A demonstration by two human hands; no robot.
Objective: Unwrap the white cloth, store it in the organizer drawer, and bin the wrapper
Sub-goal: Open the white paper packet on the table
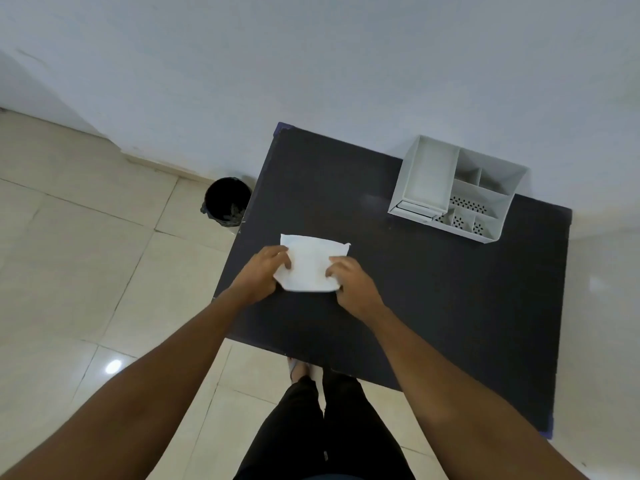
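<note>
Gripping the white cloth (311, 268) on the table (433, 289), the left hand (265, 271) and right hand (349, 282) had fingers curled closed on its side edges; organizer (457, 192) stood far beyond it, the bin (227, 201) beside the table.

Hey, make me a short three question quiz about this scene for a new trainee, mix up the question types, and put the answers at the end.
1. True or false: both hands are on the white packet lying on the dark table.
2. Multiple choice: where is the black bin? A) on the table; B) on the floor by the table's far left corner; C) inside the organizer.
3. Fill in: the white organizer stands at the table's far ____ side.

Key
1. True: the left hand grips the packet's left edge and the right hand its right edge.
2. B.
3. Right, next to the wall.
</note>
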